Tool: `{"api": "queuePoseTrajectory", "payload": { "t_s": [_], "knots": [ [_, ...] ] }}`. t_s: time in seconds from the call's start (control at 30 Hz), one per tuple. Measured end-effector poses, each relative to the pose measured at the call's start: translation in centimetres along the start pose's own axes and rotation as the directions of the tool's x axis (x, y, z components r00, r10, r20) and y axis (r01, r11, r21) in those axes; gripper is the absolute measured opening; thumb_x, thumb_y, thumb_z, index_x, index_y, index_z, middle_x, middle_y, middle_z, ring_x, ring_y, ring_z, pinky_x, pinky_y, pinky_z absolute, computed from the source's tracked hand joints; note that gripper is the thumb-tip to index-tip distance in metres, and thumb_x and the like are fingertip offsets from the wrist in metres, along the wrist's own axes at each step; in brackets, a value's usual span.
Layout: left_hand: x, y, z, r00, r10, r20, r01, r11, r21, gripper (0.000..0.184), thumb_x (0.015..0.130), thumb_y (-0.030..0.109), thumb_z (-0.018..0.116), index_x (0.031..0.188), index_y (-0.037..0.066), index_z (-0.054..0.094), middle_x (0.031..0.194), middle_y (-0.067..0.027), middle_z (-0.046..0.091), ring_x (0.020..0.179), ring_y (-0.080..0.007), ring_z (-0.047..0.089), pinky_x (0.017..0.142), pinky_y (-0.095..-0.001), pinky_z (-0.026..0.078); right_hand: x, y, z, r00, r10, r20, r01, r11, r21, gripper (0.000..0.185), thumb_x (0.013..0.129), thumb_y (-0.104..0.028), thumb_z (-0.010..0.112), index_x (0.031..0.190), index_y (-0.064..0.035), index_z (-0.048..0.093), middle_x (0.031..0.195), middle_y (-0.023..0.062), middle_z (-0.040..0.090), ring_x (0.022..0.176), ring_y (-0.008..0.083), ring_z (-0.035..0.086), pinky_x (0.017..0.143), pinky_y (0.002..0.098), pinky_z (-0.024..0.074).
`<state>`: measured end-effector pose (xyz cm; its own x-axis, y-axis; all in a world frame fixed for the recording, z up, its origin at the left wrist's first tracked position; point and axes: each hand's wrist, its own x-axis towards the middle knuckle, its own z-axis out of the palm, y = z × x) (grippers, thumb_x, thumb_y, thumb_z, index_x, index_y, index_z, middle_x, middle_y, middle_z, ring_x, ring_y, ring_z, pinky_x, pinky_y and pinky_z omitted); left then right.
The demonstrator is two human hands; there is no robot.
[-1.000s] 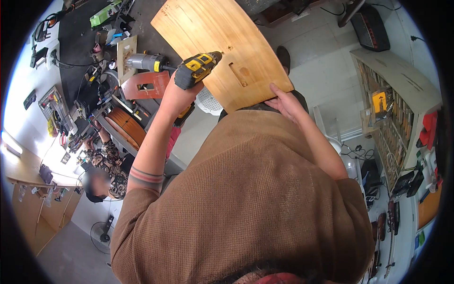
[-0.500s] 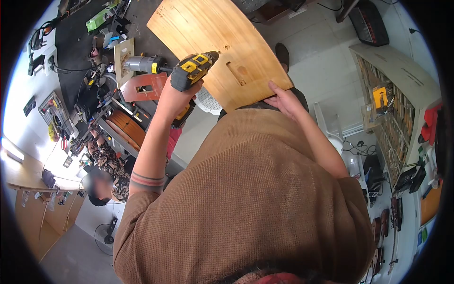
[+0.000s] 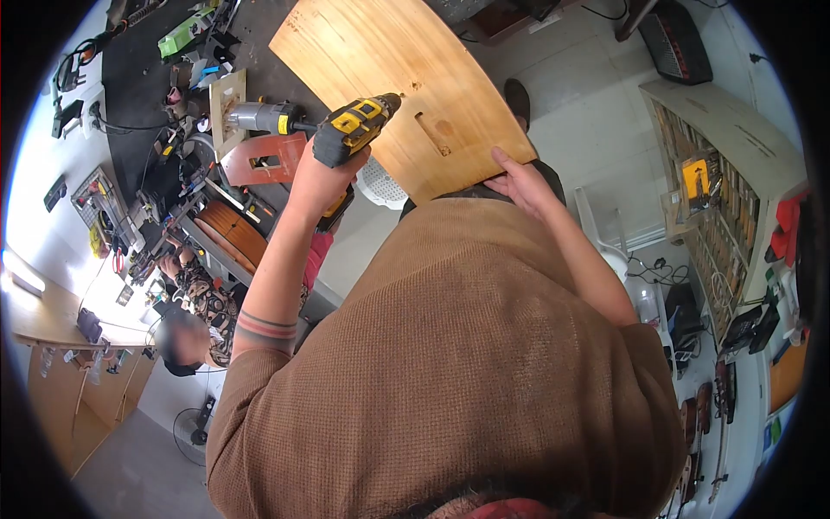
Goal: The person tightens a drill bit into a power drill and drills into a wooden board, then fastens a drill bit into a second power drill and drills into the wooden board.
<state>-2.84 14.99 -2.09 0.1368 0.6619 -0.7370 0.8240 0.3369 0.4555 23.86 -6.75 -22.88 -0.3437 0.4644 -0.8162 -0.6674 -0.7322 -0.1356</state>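
Yellow/blk drill (image 3: 353, 128) we grip in L hand (image 3: 325, 176), front end at wood board (image 3: 458, 78) nr small hole (image 3: 416, 86); R hand (image 3: 522, 183) holds board's near edge, thumb on top, by our shirt (image 3: 484, 311).

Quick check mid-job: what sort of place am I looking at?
Probably a workshop, likely for woodworking: there's a yellow-and-black power drill held at a wooden panel, and a dark bench crowded with tools.

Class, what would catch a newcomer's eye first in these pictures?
Probably the big board, top centre, with its slot. Next, the yellow drill in the left hand, its nose at the board. The right hand holds the board's near edge.
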Motion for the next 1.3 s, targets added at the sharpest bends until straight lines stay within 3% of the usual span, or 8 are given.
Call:
{"api": "queuePoseTrajectory", "payload": {
  "t_s": [0.57, 0.67, 0.83, 0.97, 1.03, 1.07, 1.1, 1.3],
  "knots": [
    [0.1, -0.7, -1.8, 0.997, 0.012, 0.081, -0.024, 0.989, 0.149, 0.037, 0.09, 0.008, 0.079, 0.126, 0.0, 0.073, 0.096, -0.0134, 0.077, 0.093, -0.0254, 0.077, 0.089, -0.0409, 0.061, -0.2, 0.1, 0.4, 1.0, -0.013, -0.021, 0.013, 1.0, -0.004, 0.076, 0.111, -0.045, 0.075, 0.165, 0.0004, 0.048, 0.155, 0.0169, 0.065, 0.136, 0.0278, 0.068, 0.119, 0.0452, 0.0537],
    [0.4, 1.5, -3.6, 0.933, 0.343, 0.11, -0.354, 0.816, 0.457, 0.046, 0.087, 0.006, 0.082, 0.132, 0.004, 0.075, 0.111, -0.0154, 0.08, 0.11, -0.0356, 0.076, 0.1, -0.0464, 0.06, -0.2, 0.3, 0.3, 1.0, -0.014, -0.015, 0.014, 1.0, -0.012, 0.075, 0.111, -0.045, 0.074, 0.165, 0.0001, 0.048, 0.155, 0.0165, 0.064, 0.137, 0.0278, 0.068, 0.119, 0.0454, 0.0536],
    [2.3, 4.0, -6.8, 0.842, 0.462, 0.28, -0.514, 0.524, 0.679, 0.065, 0.086, -0.004, 0.075, 0.149, 0.01, 0.07, 0.127, -0.0135, 0.081, 0.125, -0.0371, 0.074, 0.106, -0.0463, 0.057, -0.2, 0.3, 0.4, 1.0, -0.01, -0.018, 0.01, 1.0, -0.017, 0.076, 0.111, -0.045, 0.074, 0.166, 0.0002, 0.047, 0.156, 0.0167, 0.063, 0.138, 0.0282, 0.067, 0.12, 0.0456, 0.0533],
    [0.9, 4.8, -5.5, 0.977, 0.185, 0.11, -0.215, 0.836, 0.504, 0.082, 0.086, -0.001, 0.079, 0.164, 0.01, 0.055, 0.129, -0.0127, 0.08, 0.129, -0.0324, 0.073, 0.11, -0.0423, 0.056, -0.3, 0.3, 0.4, 1.0, -0.015, -0.003, 0.015, 1.0, -0.018, 0.077, 0.111, -0.045, 0.074, 0.167, 0.0008, 0.045, 0.158, 0.0177, 0.062, 0.14, 0.0292, 0.066, 0.12, 0.0459, 0.0529],
    [0.5, 1.7, -3.7, 0.968, 0.232, 0.095, -0.25, 0.923, 0.292, 0.078, 0.085, -0.002, 0.078, 0.16, 0.007, 0.058, 0.131, -0.0114, 0.08, 0.127, -0.0273, 0.073, 0.109, -0.0393, 0.056, -0.3, 0.2, 0.5, 1.0, -0.027, -0.007, 0.027, 1.0, -0.012, 0.078, 0.111, -0.045, 0.074, 0.167, 0.001, 0.045, 0.158, 0.0182, 0.062, 0.14, 0.0297, 0.066, 0.121, 0.046, 0.0527],
    [0.3, 0.6, -3.0, 0.964, 0.251, 0.085, -0.262, 0.948, 0.179, 0.076, 0.085, -0.002, 0.078, 0.159, 0.005, 0.059, 0.132, -0.0107, 0.08, 0.126, -0.0247, 0.074, 0.108, -0.0378, 0.056, -0.4, 0.2, 0.6, 0.999, -0.029, -0.012, 0.029, 1.0, -0.01, 0.078, 0.111, -0.045, 0.074, 0.167, 0.0011, 0.045, 0.158, 0.0184, 0.062, 0.14, 0.0299, 0.066, 0.121, 0.0462, 0.0526],
    [-0.2, 0.7, -2.7, 0.988, 0.023, 0.155, -0.059, 0.972, 0.228, 0.072, 0.082, -0.004, 0.075, 0.153, 0.002, 0.062, 0.134, -0.0091, 0.078, 0.125, -0.0194, 0.072, 0.109, -0.0349, 0.056, -0.4, 0.3, 0.6, 0.999, -0.029, -0.017, 0.029, 1.0, -0.007, 0.078, 0.111, -0.045, 0.074, 0.167, 0.0012, 0.045, 0.158, 0.0187, 0.062, 0.14, 0.0302, 0.066, 0.121, 0.0463, 0.0524],
    [-0.2, 0.3, -0.9, 0.995, 0.058, 0.077, -0.051, 0.994, -0.094, 0.052, 0.086, -0.004, 0.071, 0.138, -0.001, 0.068, 0.123, -0.0095, 0.078, 0.115, -0.0221, 0.072, 0.105, -0.0338, 0.056, -0.1, 0.7, 0.4, 1.0, -0.02, -0.023, 0.019, 1.0, -0.012, 0.079, 0.11, -0.045, 0.075, 0.167, 0.0016, 0.046, 0.158, 0.0195, 0.062, 0.14, 0.0308, 0.066, 0.121, 0.0469, 0.053]
  ]
}}
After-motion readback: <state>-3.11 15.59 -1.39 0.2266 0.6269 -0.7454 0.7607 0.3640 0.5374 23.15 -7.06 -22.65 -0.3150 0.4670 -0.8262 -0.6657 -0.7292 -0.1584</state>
